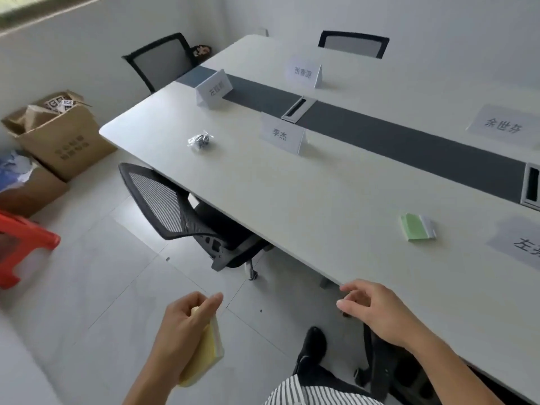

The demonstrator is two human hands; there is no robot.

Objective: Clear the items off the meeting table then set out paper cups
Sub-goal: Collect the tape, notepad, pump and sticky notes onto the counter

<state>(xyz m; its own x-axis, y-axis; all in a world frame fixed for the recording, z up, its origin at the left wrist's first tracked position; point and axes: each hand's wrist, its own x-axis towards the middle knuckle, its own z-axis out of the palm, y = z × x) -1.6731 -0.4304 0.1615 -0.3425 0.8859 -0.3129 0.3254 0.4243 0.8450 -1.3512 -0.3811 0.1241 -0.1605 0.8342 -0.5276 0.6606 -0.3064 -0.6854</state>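
My left hand (182,325) grips a yellow sticky-note pad (204,352) low over the floor, off the table's near edge. My right hand (371,308) hovers at the near edge of the long white meeting table (336,200), fingers loosely curled and holding nothing. On the table lie a green sticky-note pad (416,228) at the right and a small clear bag with dark contents (201,140) towards the far left end. Several paper name cards stand on it, one (283,135) near the middle.
A black mesh chair (175,206) is tucked under the near side; two more chairs stand at the far end. Open cardboard boxes (61,135) and a red plastic stool (20,244) sit on the tiled floor at the left.
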